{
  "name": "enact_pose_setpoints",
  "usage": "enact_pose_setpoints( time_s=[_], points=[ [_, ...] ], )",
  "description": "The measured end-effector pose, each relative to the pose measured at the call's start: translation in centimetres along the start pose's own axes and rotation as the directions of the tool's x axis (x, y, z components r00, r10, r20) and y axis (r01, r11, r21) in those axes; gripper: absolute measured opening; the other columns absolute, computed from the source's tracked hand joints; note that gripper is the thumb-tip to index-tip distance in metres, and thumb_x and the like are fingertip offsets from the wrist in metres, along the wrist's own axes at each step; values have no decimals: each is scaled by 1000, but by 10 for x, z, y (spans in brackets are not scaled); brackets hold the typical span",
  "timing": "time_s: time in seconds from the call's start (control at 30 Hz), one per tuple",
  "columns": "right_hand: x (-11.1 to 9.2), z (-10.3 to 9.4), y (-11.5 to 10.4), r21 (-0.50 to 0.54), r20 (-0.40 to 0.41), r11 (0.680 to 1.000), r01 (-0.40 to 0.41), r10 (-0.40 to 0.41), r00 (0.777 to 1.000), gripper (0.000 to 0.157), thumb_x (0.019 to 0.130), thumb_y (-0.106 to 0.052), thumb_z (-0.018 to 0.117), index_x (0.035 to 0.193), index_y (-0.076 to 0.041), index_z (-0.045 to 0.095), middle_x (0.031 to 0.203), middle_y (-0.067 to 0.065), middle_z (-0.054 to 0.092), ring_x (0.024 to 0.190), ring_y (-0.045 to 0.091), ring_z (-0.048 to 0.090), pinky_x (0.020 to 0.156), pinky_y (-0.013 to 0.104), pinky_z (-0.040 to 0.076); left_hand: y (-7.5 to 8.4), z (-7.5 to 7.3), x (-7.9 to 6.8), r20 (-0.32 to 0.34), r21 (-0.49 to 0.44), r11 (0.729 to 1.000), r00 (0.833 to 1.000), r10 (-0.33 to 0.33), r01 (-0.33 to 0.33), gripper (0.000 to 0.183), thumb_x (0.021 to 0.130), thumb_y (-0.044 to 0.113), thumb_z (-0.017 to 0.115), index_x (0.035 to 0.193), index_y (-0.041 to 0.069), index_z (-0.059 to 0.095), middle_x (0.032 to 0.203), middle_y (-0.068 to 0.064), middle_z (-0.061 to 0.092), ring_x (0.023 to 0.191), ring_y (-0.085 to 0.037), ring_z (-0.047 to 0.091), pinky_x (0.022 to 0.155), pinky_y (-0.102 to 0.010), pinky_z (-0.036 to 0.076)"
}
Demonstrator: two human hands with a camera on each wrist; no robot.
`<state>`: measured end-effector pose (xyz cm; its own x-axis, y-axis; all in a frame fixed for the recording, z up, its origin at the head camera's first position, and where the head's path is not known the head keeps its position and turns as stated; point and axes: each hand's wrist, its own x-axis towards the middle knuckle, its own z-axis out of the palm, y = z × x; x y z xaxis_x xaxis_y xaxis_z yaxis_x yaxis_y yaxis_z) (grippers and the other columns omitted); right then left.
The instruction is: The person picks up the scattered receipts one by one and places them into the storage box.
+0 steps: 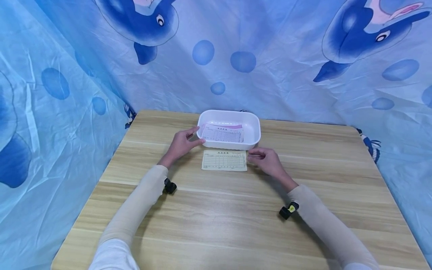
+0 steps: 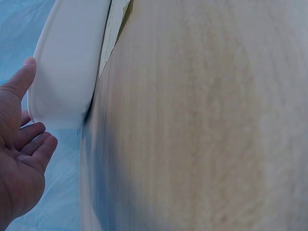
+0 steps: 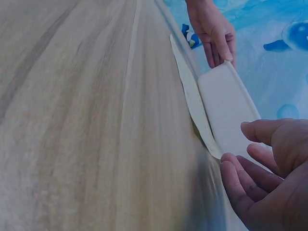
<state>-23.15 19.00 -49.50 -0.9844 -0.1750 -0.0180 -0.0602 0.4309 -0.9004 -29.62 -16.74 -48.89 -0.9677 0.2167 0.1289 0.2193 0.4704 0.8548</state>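
Observation:
A white plastic tub (image 1: 251, 129) stands near the table's back edge. Inside it lie a white printed form slip (image 1: 222, 133) and a pink sheet (image 1: 233, 126). My left hand (image 1: 182, 145) holds the tub's left end, thumb on the near rim. Just in front of the tub, a pale yellow form slip (image 1: 224, 161) lies on the table, slightly curved in the right wrist view. My right hand (image 1: 267, 161) is at the slip's right end, thumb apart from the fingers. One fingertip (image 3: 226, 161) is at the slip's corner; whether it touches is unclear.
The wood-grain table (image 1: 216, 217) runs toward me. Behind it and at both sides hangs a blue cloth (image 1: 276, 86) printed with cartoon figures. Each forearm wears a small black camera (image 1: 170, 186) at the wrist.

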Motion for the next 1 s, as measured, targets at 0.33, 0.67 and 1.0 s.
enact_pose_setpoints(
  time_s=[0.33, 0.67, 1.0],
  points=[
    [7, 5, 4, -92, 39, 996, -8, 12, 999, 33, 88, -21, 82, 118, -7, 76, 118, 14, 73, 88, 20, 72, 67, 26, 61, 0, 0, 0, -1, -6, 1000, 1000, 13, -13, 76, 85, 43, 84, 144, 3, 56, 151, -12, 53, 138, -31, 52, 114, -42, 47],
    [10, 9, 1, -144, 58, 989, -18, 26, 998, 33, 90, -25, 80, 119, -10, 76, 119, 11, 71, 84, 19, 67, 69, 27, 57, 1, 0, -1, 5, -7, 1000, 1000, 4, -4, 75, 86, 42, 83, 145, 4, 55, 152, -12, 51, 140, -30, 50, 115, -40, 46],
    [14, 15, 1, -145, 53, 989, -30, 38, 998, 32, 89, -22, 80, 118, -10, 77, 117, 10, 73, 85, 19, 68, 70, 28, 57, 2, 0, -1, 5, -5, 1000, 1000, 12, -12, 74, 86, 41, 83, 145, 5, 55, 152, -12, 51, 141, -29, 49, 115, -39, 46]
  ],
)
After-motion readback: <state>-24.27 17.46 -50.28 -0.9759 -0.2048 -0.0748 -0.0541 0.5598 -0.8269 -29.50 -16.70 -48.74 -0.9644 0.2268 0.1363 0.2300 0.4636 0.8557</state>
